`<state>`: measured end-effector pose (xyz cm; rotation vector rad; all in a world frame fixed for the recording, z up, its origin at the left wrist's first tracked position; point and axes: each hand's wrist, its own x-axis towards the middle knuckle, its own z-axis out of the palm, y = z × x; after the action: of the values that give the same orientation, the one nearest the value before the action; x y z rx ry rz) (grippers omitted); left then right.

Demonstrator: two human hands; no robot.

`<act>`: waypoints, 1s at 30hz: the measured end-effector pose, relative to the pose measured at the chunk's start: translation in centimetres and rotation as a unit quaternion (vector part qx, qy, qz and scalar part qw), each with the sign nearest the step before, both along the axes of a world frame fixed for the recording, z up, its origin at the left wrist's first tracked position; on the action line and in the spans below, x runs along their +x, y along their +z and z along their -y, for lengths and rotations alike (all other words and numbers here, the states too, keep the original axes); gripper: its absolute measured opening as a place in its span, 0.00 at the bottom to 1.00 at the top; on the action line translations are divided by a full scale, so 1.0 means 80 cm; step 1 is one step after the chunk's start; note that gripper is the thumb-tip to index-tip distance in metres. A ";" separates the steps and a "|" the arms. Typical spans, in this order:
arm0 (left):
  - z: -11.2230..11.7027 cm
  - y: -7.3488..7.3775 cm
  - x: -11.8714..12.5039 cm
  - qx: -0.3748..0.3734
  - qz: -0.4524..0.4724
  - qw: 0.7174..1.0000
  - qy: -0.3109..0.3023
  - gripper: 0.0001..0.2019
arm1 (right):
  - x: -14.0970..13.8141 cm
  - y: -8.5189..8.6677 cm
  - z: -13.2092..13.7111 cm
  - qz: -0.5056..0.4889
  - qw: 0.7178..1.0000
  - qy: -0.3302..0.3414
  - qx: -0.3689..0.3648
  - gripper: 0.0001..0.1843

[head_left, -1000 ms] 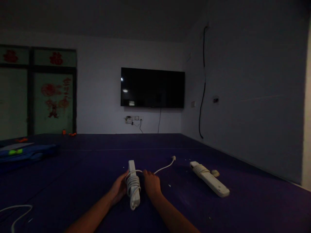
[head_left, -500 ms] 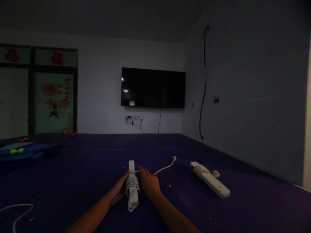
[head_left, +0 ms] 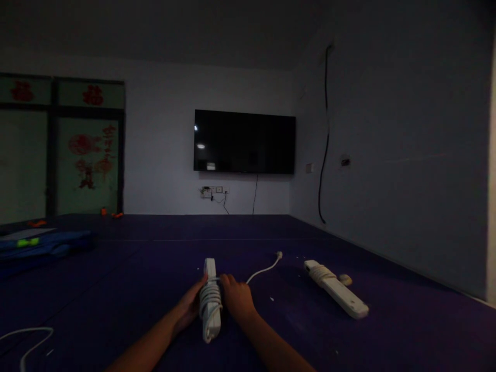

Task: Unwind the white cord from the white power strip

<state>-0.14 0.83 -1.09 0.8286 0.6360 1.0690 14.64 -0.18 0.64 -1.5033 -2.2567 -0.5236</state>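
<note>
Strip [head_left: 210, 267]: near centre, over the purple surface [head_left: 127, 289], between the hands; lifted or resting, unclear. Presumably light and rigid, its smooth casing best gripped along the long sides.
Cord [head_left: 211, 296]: coiled round the strip; probably pliant yet springy, apt to loosen unless pulled snug.
Left hand [head_left: 189, 303]: half curled against the strip's left side, thumb near the far coils.
Right hand [head_left: 237, 297]: fingers folded on the cord just right of the strip; exact pinch hidden.
Second strip [head_left: 341, 294]: right, well apart, likewise wound.
Plug [head_left: 279, 255]: farther, right of centre, at the cord's end.
</note>
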 end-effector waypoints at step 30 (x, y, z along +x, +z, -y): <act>0.013 0.007 0.002 -0.037 -0.038 0.998 0.038 0.11 | 0.011 0.001 -0.004 -0.020 0.999 -0.039 -0.027 0.14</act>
<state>-0.02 -0.19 -0.51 0.7887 0.7728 1.0805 15.49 0.16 0.75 -1.6200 -2.2054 -0.4547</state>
